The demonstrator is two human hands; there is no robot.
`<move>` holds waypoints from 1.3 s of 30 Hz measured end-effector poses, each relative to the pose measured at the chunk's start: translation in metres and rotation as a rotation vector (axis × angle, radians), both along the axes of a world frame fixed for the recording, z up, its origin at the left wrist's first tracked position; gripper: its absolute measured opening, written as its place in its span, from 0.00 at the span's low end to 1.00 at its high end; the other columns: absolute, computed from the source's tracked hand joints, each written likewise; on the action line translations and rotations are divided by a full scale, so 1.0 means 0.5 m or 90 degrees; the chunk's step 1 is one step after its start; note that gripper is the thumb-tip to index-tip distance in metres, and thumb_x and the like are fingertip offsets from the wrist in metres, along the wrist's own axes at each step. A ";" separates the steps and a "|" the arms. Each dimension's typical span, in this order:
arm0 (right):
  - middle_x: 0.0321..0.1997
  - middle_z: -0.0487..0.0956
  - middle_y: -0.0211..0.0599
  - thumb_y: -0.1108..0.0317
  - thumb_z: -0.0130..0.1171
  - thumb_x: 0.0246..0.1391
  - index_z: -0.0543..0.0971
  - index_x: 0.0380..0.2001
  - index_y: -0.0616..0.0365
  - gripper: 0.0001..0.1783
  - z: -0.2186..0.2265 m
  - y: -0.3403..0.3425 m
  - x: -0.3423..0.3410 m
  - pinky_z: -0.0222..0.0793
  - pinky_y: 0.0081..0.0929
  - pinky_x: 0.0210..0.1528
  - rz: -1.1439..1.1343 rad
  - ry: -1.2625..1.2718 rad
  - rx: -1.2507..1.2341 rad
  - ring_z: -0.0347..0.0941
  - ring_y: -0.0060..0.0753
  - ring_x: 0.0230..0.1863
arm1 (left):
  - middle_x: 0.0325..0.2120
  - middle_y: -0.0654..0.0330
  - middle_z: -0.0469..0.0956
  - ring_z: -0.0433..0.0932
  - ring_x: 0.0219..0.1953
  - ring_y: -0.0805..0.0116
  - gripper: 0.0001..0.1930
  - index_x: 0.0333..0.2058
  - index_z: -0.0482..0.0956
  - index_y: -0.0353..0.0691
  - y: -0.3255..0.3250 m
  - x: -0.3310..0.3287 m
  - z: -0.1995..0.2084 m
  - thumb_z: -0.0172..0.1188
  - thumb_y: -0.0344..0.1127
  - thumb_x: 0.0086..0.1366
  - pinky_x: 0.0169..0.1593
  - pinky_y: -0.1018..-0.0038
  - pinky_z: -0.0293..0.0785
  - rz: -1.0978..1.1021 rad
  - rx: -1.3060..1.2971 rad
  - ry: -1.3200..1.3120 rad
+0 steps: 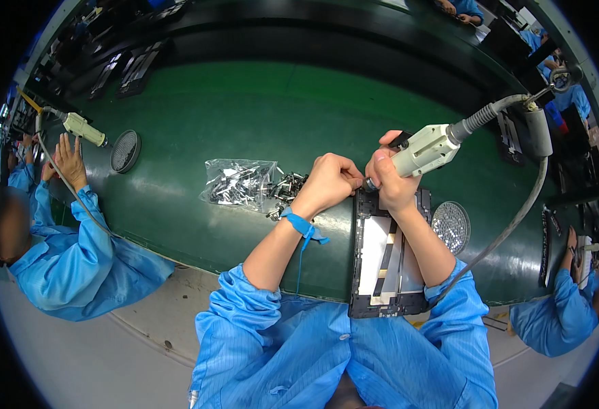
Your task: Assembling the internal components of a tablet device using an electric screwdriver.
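Observation:
My right hand is wrapped round a cream electric screwdriver, whose corded end slants up to the right. Its tip points down at the far left corner of an opened tablet-like device, black-framed with a silver-white inside. Close to that tip, my left hand has thumb and forefinger pinched together; what lies between them is too small to make out. A blue wrist strap circles my left wrist. My right forearm passes over the device and hides part of it.
Left of my left hand lie a pile of small metal parts and a clear bag of similar pieces. A round dish of screws sits by my right forearm. The screwdriver's cable loops down on the right. Co-workers sit at both sides.

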State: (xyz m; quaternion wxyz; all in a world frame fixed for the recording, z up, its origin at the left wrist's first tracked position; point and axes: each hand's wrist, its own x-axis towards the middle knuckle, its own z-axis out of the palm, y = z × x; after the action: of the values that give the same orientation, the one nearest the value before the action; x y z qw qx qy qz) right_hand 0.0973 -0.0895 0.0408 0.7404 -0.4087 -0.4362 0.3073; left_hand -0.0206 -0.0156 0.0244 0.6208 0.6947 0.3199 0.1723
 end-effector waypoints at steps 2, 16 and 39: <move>0.18 0.66 0.25 0.80 0.51 0.53 0.65 0.42 0.63 0.13 -0.004 0.001 0.002 0.56 0.15 0.16 -0.004 -0.007 0.001 0.60 0.14 0.13 | 0.20 0.55 0.79 0.79 0.24 0.73 0.02 0.25 0.79 0.26 0.000 0.000 0.000 0.60 0.20 0.53 0.29 0.77 0.76 0.000 0.003 0.000; 0.24 0.70 0.27 0.80 0.54 0.52 0.67 0.39 0.62 0.11 -0.021 -0.003 -0.001 0.62 0.13 0.20 0.015 -0.032 -0.013 0.65 0.14 0.18 | 0.18 0.59 0.76 0.76 0.22 0.75 0.02 0.22 0.78 0.26 0.001 -0.002 -0.005 0.58 0.20 0.51 0.28 0.76 0.74 0.010 0.024 -0.006; 0.22 0.69 0.26 0.75 0.60 0.51 0.67 0.45 0.61 0.19 0.073 -0.040 0.080 0.65 0.16 0.24 -0.045 -0.063 0.033 0.66 0.16 0.20 | 0.14 0.53 0.76 0.79 0.18 0.63 0.17 0.44 0.75 0.33 -0.238 -0.191 0.080 0.58 0.41 0.62 0.25 0.68 0.73 -0.027 0.204 0.144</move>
State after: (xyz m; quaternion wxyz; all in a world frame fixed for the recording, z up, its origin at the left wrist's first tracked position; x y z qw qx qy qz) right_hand 0.1370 -0.1094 0.0774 0.7385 -0.4194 -0.4655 0.2492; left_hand -0.1162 -0.1344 0.0642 0.4657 0.8062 0.3416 0.1286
